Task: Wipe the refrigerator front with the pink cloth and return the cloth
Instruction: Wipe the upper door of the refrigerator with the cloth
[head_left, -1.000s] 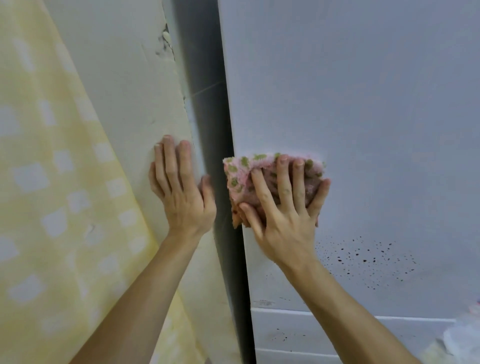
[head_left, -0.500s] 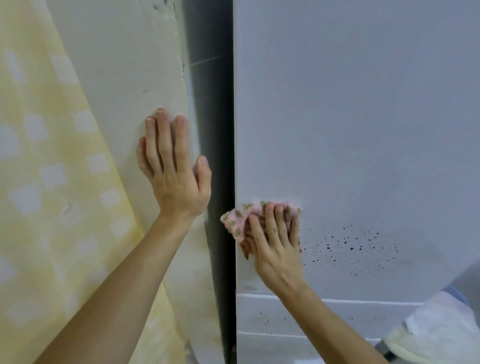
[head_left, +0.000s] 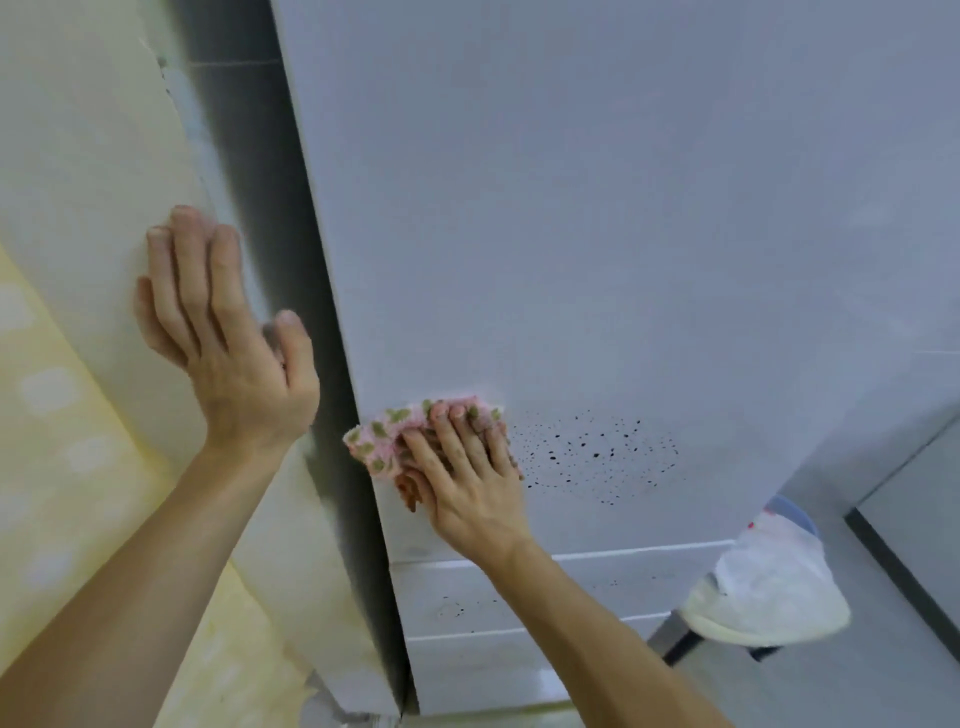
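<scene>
The pale grey refrigerator front (head_left: 597, 234) fills most of the view. My right hand (head_left: 467, 478) presses the pink cloth (head_left: 387, 436) with green spots flat against the door near its left edge, fingers straight over the cloth. A patch of small dark specks (head_left: 592, 452) marks the door just right of the cloth. More specks sit on the lower panel (head_left: 457, 608). My left hand (head_left: 218, 338) rests flat with straight fingers on the cream wall (head_left: 93, 171) to the left of the refrigerator.
A dark gap (head_left: 291, 218) runs between wall and refrigerator. A yellow checked curtain (head_left: 57, 426) hangs at the far left. At the lower right a white plastic bag (head_left: 769, 587) lies over a blue bin, beside a grey cabinet edge (head_left: 904, 561).
My right hand slid the cloth down the door to the level of the dark specks. The view tilted and shifted right, and my left hand stayed on the wall.
</scene>
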